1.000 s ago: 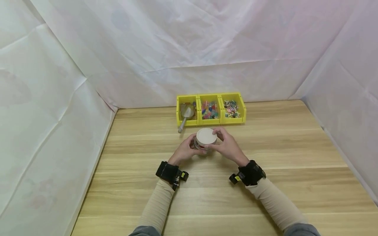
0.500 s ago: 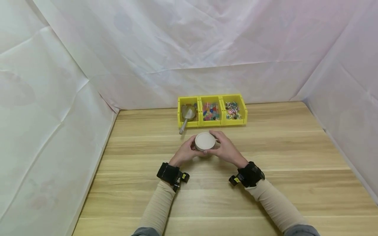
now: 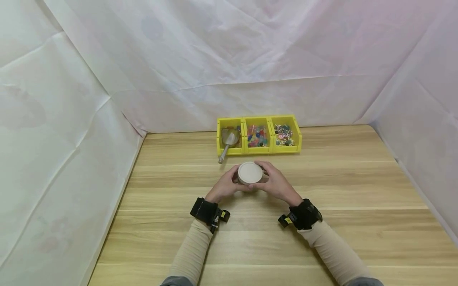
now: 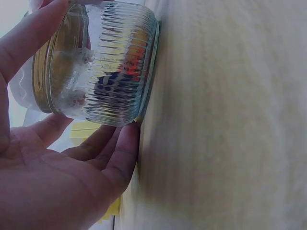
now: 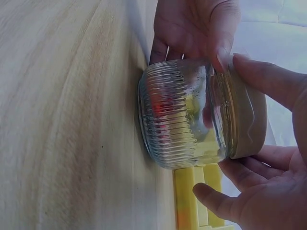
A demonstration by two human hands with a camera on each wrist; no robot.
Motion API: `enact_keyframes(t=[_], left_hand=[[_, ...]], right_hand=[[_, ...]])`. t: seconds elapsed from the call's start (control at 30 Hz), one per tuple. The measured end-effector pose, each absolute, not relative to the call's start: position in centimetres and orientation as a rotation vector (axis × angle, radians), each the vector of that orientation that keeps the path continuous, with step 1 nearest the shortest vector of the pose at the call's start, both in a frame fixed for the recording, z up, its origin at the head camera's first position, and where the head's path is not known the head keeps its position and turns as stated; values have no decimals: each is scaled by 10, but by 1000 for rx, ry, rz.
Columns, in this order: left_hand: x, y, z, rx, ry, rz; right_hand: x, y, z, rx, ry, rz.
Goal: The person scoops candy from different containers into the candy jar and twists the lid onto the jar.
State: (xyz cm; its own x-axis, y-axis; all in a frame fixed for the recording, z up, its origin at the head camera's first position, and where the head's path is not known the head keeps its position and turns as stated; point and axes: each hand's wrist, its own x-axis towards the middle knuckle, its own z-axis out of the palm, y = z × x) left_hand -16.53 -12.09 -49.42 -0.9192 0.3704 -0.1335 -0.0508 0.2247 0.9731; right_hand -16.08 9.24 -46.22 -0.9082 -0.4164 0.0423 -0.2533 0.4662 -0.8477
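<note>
A ribbed glass jar (image 4: 112, 62) stands upright on the wooden table, with a few red, orange and dark pieces showing through its wall. On its mouth sits a round beige lid (image 3: 250, 172). My left hand (image 3: 227, 184) holds the jar, its thumb on the near side and its fingers round the far side. From the right, my right hand (image 3: 277, 184) grips the lid's edge between thumb and fingers. In the right wrist view the lid (image 5: 250, 120) lies against the jar's rim; whether it is fully seated I cannot tell.
Behind the jar stand three joined yellow bins (image 3: 259, 151). A metal scoop (image 3: 227, 147) leans out of the left one; the middle holds colourful pieces (image 3: 257, 137), the right one small sticks with coloured heads (image 3: 284, 136). White cloth walls (image 3: 229, 47) border the table (image 3: 171, 171).
The lid, tilted and higher over the jar a second ago, has come down and levelled with my right hand. My left hand keeps its hold on the jar.
</note>
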Motion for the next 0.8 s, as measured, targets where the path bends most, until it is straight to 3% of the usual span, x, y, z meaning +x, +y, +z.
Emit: enact_keyframes(t=[0.8], left_hand=[[-166,-122,-490,295,2149,1707]], right_hand=[[-163,93,-467,-600,2559,-1400]])
